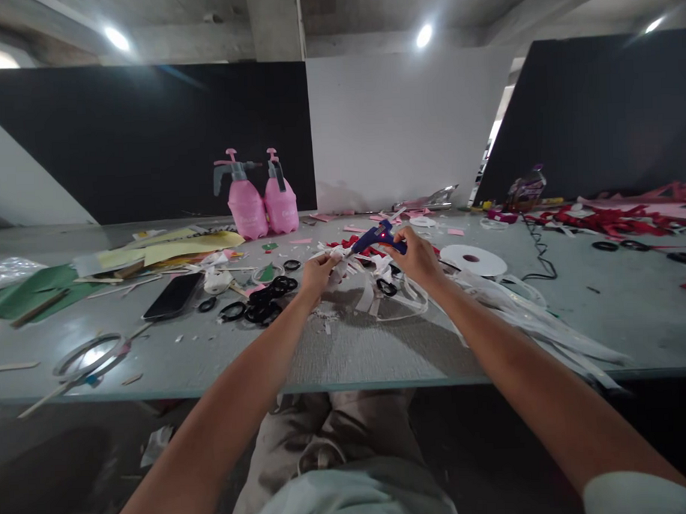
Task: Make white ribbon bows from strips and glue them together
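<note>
- your right hand point(416, 256) is closed around the handle of a blue glue gun point(378, 239), gripping it firmly.
- the long axis of the gun runs from your right hand toward the left, and its nozzle points at your left hand point(319, 273).
- your left hand pinches a small white piece point(336, 256) between the fingers, just beside the nozzle tip; whether they touch, i cannot tell.
- both hands are above the grey table point(604, 315), at its middle.
- near your left hand lie black rings point(264, 303) and a dark phone point(172, 296).
- white strips point(525, 318) spread under your right forearm, a white tape roll point(474, 260) is beside it.
- two pink spray bottles point(262, 200) stand well behind.
</note>
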`<state>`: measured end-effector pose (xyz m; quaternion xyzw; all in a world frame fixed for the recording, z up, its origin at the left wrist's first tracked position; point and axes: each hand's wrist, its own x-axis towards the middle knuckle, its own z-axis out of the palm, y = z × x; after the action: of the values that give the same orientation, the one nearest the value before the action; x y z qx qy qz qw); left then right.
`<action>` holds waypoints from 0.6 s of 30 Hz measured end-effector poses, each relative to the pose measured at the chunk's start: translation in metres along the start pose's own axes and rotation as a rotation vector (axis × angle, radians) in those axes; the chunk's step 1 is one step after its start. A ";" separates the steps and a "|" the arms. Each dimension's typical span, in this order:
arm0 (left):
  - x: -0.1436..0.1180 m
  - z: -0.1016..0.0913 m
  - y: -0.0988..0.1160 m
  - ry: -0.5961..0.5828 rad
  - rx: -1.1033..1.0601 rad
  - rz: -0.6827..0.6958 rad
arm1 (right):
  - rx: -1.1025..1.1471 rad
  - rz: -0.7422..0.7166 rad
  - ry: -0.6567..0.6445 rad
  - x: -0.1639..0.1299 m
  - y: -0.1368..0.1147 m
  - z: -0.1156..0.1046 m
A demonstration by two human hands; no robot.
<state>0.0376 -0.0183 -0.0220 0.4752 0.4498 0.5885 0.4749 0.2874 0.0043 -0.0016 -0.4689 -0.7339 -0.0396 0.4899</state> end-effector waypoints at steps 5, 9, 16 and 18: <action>-0.001 0.001 0.002 -0.002 0.000 -0.013 | 0.001 -0.036 0.014 -0.001 0.001 0.000; -0.001 0.000 0.002 -0.021 0.012 -0.022 | -0.007 -0.040 0.021 -0.002 0.000 0.000; 0.003 -0.006 -0.004 -0.014 0.063 0.001 | -0.011 -0.051 0.011 -0.001 -0.003 0.000; 0.005 -0.008 -0.005 -0.019 0.052 0.013 | -0.016 -0.041 0.013 -0.001 -0.004 0.000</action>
<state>0.0301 -0.0128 -0.0278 0.4958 0.4573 0.5751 0.4629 0.2846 0.0018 -0.0013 -0.4575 -0.7399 -0.0585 0.4898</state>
